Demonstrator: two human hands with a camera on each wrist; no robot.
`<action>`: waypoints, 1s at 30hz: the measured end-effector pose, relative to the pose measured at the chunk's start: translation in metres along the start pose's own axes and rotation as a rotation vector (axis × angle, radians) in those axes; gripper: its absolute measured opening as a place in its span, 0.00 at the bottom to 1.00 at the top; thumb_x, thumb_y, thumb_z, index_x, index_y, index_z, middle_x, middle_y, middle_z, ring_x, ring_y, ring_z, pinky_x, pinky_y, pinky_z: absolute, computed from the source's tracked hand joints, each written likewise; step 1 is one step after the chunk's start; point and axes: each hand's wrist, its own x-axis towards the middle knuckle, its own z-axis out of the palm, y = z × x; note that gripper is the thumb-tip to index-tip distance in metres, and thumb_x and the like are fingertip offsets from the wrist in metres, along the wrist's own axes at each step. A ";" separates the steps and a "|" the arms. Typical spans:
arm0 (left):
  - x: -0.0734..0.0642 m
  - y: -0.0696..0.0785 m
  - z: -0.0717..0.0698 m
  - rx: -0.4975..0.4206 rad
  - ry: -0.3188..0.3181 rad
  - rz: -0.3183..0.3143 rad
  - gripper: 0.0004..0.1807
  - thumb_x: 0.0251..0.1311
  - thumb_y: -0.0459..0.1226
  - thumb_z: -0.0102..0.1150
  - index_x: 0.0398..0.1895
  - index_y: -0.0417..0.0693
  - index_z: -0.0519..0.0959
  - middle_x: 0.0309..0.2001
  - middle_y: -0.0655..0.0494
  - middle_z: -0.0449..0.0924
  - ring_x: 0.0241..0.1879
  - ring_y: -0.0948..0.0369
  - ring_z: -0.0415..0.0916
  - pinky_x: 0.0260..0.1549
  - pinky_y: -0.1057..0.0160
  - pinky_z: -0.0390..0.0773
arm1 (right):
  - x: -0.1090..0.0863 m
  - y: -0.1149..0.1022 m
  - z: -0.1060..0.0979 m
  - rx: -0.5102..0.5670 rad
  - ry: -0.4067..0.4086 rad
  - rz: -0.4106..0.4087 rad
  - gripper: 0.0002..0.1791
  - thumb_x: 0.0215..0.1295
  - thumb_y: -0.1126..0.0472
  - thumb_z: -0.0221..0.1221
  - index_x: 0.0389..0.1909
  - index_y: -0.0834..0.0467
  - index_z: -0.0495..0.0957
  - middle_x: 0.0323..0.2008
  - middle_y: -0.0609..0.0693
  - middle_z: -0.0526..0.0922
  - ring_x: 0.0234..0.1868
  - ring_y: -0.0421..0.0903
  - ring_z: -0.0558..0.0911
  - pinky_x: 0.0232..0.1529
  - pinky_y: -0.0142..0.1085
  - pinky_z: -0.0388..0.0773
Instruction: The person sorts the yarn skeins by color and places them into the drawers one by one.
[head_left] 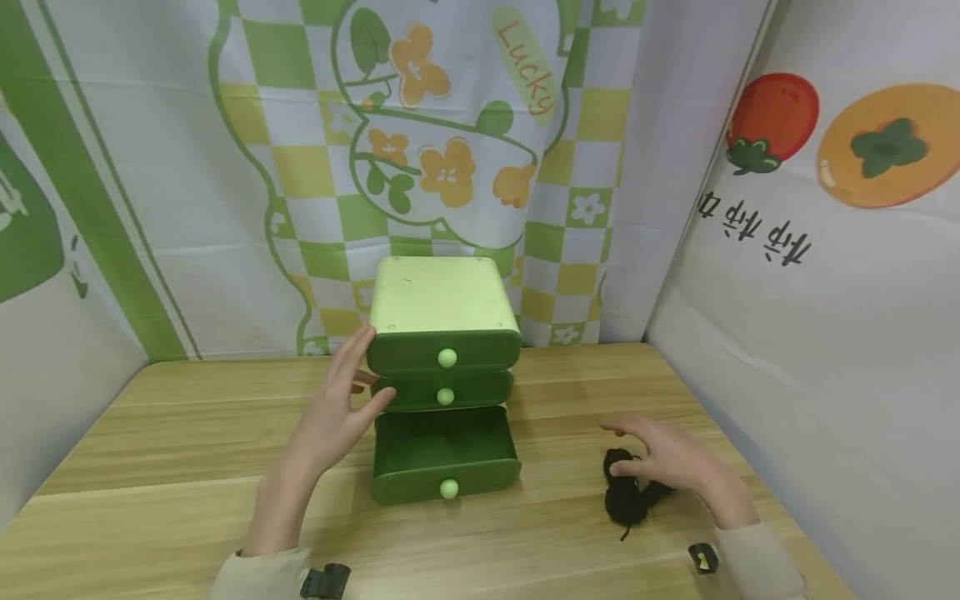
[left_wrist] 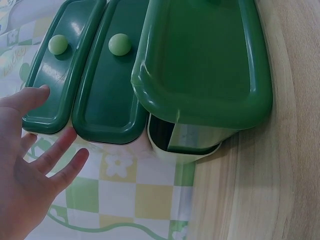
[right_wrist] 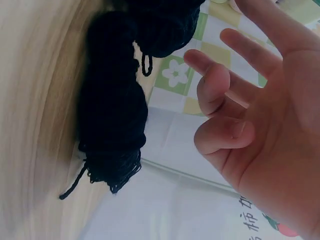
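A small cabinet with a light green top [head_left: 442, 296] and dark green drawers stands on the table. Its bottom drawer [head_left: 408, 488] is pulled out, and no contents show inside; the top drawer [head_left: 405, 353] and middle drawer [head_left: 408, 391] are closed. My left hand [head_left: 324, 429] is at the cabinet's left side by the two upper drawers, fingers spread, holding nothing. Whether its fingertips touch the cabinet I cannot tell. Over black yarn [head_left: 624, 502] on the right hovers my right hand [head_left: 671, 454], its fingers loosely bent and apart from the yarn [right_wrist: 112, 100] in the right wrist view.
The wooden table [head_left: 187, 467] bears the cabinet near its middle and the yarn toward its right edge. Behind hangs a checked, flowered cloth [head_left: 450, 167]. A white cloth with printed fruit [head_left: 772, 117] closes off the right side.
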 end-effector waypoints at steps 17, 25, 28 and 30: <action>-0.001 -0.001 0.000 -0.008 0.004 -0.002 0.47 0.68 0.39 0.61 0.81 0.61 0.43 0.80 0.56 0.41 0.53 0.50 0.76 0.54 0.44 0.79 | -0.010 0.005 0.008 0.039 -0.070 0.020 0.48 0.47 0.42 0.74 0.69 0.58 0.70 0.66 0.60 0.74 0.65 0.63 0.73 0.61 0.61 0.73; 0.001 0.000 0.001 -0.009 -0.014 -0.005 0.46 0.69 0.41 0.59 0.81 0.63 0.42 0.81 0.57 0.40 0.53 0.50 0.76 0.55 0.46 0.78 | -0.011 0.009 0.016 0.060 -0.101 0.048 0.44 0.50 0.44 0.74 0.67 0.58 0.72 0.64 0.62 0.75 0.59 0.65 0.78 0.58 0.62 0.74; 0.000 0.001 0.000 -0.013 -0.013 -0.008 0.46 0.69 0.41 0.60 0.81 0.62 0.42 0.81 0.57 0.40 0.53 0.50 0.76 0.55 0.45 0.78 | -0.010 0.010 0.019 0.047 -0.082 0.066 0.42 0.49 0.45 0.74 0.65 0.55 0.74 0.62 0.60 0.77 0.59 0.63 0.78 0.58 0.61 0.75; 0.000 0.001 0.000 -0.009 -0.012 -0.010 0.46 0.68 0.40 0.60 0.81 0.62 0.42 0.81 0.57 0.40 0.53 0.50 0.76 0.55 0.44 0.78 | -0.010 0.009 0.020 0.039 -0.065 0.080 0.39 0.48 0.46 0.74 0.63 0.54 0.76 0.61 0.58 0.79 0.59 0.61 0.79 0.58 0.60 0.76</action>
